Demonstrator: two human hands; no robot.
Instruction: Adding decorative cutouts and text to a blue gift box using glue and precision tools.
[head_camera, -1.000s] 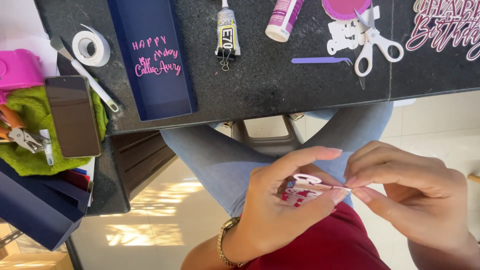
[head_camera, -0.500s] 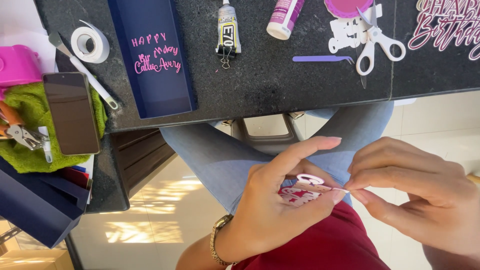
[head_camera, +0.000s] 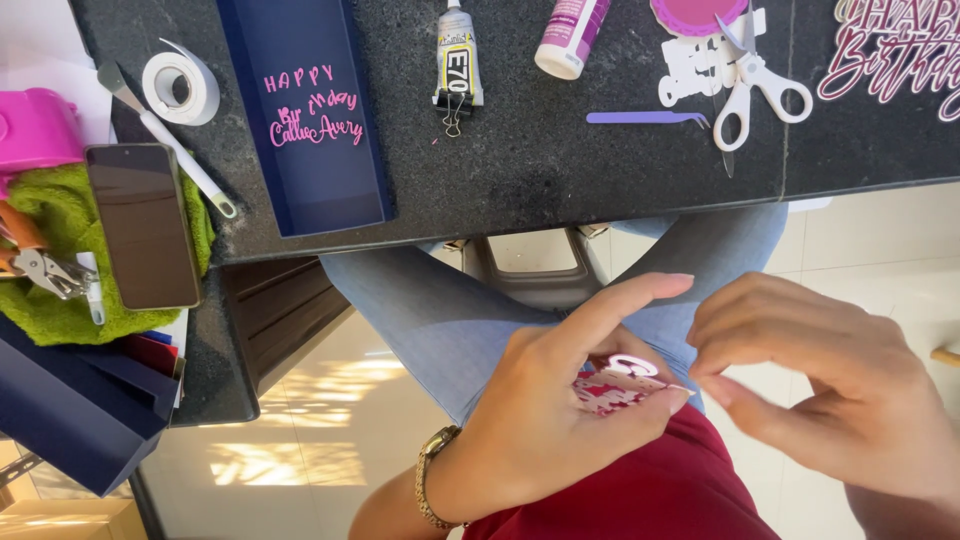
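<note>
My left hand (head_camera: 560, 400) is over my lap, curled around a small pink and white paper cutout (head_camera: 615, 385), with the index finger stretched out above it. My right hand (head_camera: 830, 390) is beside it on the right, thumb and forefinger pinched together at the cutout's right edge. Whether they grip a thin piece there is too small to tell. Both hands hover below the dark stone table's edge (head_camera: 560, 215), above my blue jeans and red top.
On the table lie a navy box lid with pink lettering (head_camera: 310, 110), a tape roll (head_camera: 180, 88), a glue tube (head_camera: 458, 60), a bottle (head_camera: 568, 35), purple tweezers (head_camera: 645, 118), white scissors (head_camera: 750, 80) and pink script lettering (head_camera: 890, 55). A phone (head_camera: 142, 225) rests on a green cloth at left.
My right hand has shifted slightly right and its fingertips have drawn a little away from the cutout. The left hand has kept holding the cutout in place.
</note>
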